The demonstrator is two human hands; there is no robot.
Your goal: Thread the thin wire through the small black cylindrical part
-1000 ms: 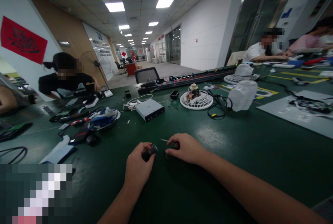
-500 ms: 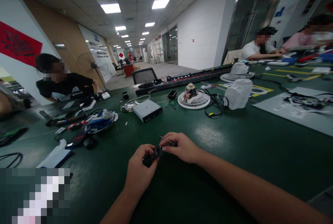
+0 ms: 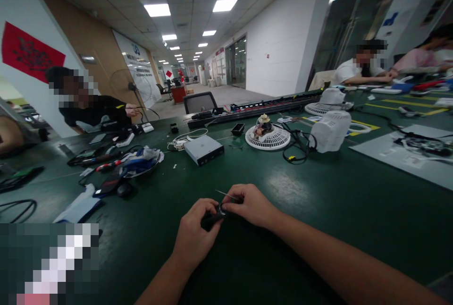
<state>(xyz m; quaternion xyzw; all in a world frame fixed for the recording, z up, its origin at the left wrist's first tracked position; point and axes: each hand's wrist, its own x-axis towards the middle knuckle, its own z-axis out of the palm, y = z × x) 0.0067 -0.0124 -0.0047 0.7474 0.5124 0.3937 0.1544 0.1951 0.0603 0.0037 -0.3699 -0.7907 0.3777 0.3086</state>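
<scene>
My left hand [image 3: 195, 229] is closed around a small black cylindrical part [image 3: 211, 220], whose round end points right toward my other hand. My right hand [image 3: 254, 205] pinches with thumb and forefinger at that round end. A thin metal rod-like tool [image 3: 223, 193] sticks out to the left from the same hand's grip; its rear is covered by the fingers, so its exact kind does not show. Whether a small piece sits between the right fingertips I cannot tell.
Beyond my hands on the green table [image 3: 170, 191] lie a grey optical drive [image 3: 203, 149], a black square tray [image 3: 238, 129], a white fan grille with motor [image 3: 268, 136] and a white housing [image 3: 331, 131]. A computer mouse [image 3: 124, 189] and cloth are left. Co-workers sit across.
My right fingertips have closed in on the black part's round end, which now shows less. The view has shifted slightly. The person at left now holds up a dark cable.
</scene>
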